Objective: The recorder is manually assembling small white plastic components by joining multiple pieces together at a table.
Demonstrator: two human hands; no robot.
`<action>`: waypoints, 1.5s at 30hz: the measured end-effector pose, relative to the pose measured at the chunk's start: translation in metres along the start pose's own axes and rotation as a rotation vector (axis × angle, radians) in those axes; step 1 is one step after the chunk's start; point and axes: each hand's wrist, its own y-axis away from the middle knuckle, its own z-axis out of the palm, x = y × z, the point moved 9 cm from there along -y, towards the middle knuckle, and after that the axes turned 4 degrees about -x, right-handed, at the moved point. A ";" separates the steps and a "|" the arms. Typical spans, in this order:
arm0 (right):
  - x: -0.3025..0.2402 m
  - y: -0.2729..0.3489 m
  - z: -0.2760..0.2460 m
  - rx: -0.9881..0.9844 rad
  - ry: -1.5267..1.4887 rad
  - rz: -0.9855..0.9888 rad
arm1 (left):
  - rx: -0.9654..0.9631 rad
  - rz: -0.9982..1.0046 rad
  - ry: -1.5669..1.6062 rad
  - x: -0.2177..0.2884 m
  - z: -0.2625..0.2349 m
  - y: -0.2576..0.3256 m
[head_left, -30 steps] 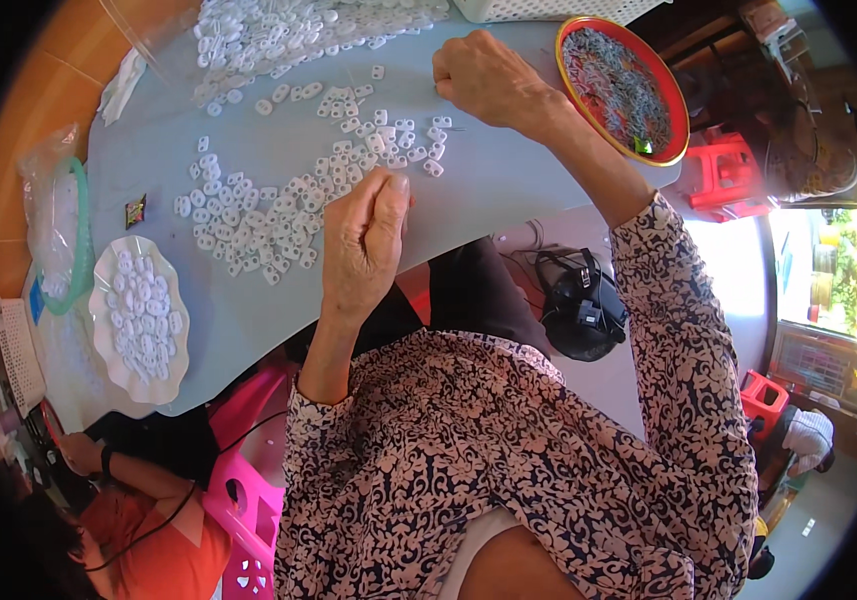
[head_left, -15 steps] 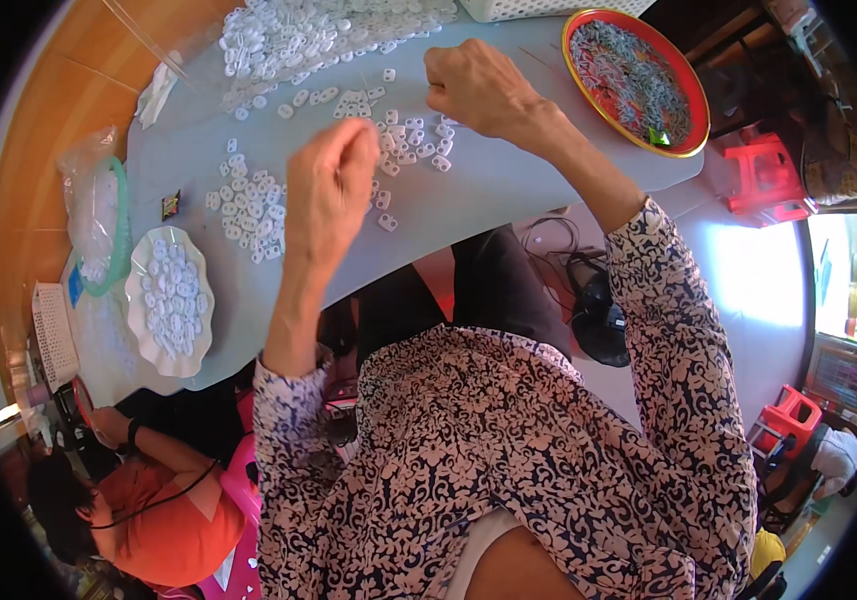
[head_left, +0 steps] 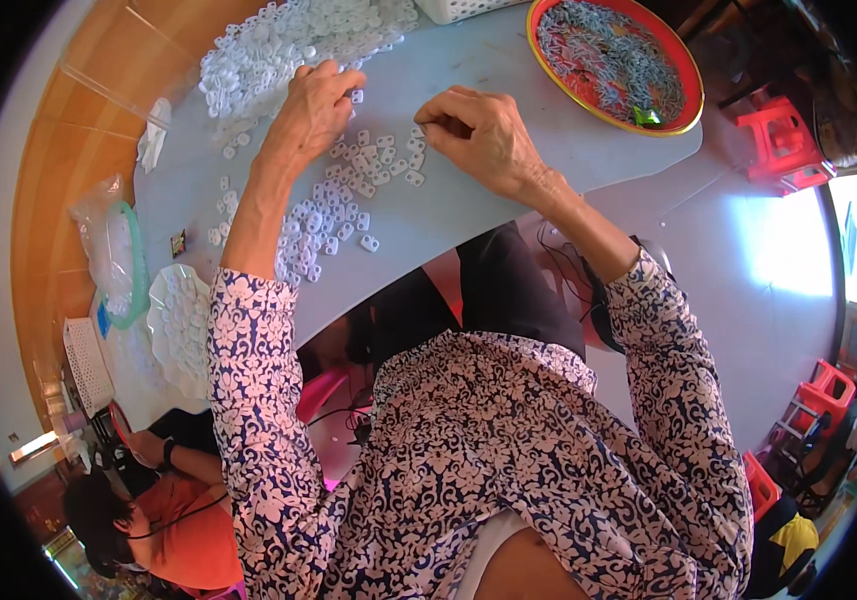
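Observation:
My left hand (head_left: pixel 310 118) reaches over the table toward the big heap of small white plastic pieces (head_left: pixel 258 62). Its fingers are bent down and drawn together, with their tips partly hidden; a single white two-holed piece (head_left: pixel 356 96) lies by them. My right hand (head_left: pixel 480 138) hovers farther right, thumb and fingers curled into a pinch; whatever is between them is too small to make out. Under and between the hands spreads a loose group of white two-holed pieces (head_left: pixel 373 160). Another pile of them (head_left: pixel 313 225) lies nearer, beside my left forearm.
A red round tray (head_left: pixel 690 95) of small grey metal parts sits at the far right of the grey table (head_left: pixel 508 60). A scalloped white dish (head_left: pixel 170 330) with white pieces, a green-rimmed basket (head_left: pixel 133 290) and a plastic bag (head_left: pixel 98 225) stand left. A person in orange (head_left: pixel 183 530) sits lower left.
My left hand has moved up and away toward the big heap. My right hand has come lower, nearer the loose pieces. The view has shifted slightly.

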 end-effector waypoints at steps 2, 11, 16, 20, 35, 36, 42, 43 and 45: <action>0.002 0.002 -0.002 0.008 -0.035 0.023 | -0.025 0.018 0.008 0.003 0.001 -0.001; 0.001 -0.002 -0.005 0.052 -0.041 0.096 | 0.010 0.004 0.038 -0.004 0.005 -0.001; 0.005 -0.002 -0.009 0.089 -0.021 0.086 | 0.014 -0.006 0.215 0.010 -0.001 -0.004; 0.005 -0.002 -0.007 0.095 -0.018 0.079 | 0.002 -0.025 0.212 0.007 0.010 -0.003; 0.019 -0.001 0.002 0.042 -0.363 0.269 | 0.157 -0.060 0.498 0.056 -0.010 0.019; 0.014 -0.003 0.003 0.030 -0.351 0.264 | 0.214 -0.028 0.464 0.062 -0.017 0.021; 0.006 -0.002 0.021 -0.025 -0.342 0.277 | 0.312 -0.066 0.470 0.066 -0.030 0.045; 0.006 -0.001 0.024 -0.042 -0.344 0.283 | 0.282 -0.093 0.504 0.064 -0.027 0.048; 0.007 -0.001 0.030 -0.080 -0.361 0.279 | 0.300 -0.129 0.561 0.059 -0.027 0.056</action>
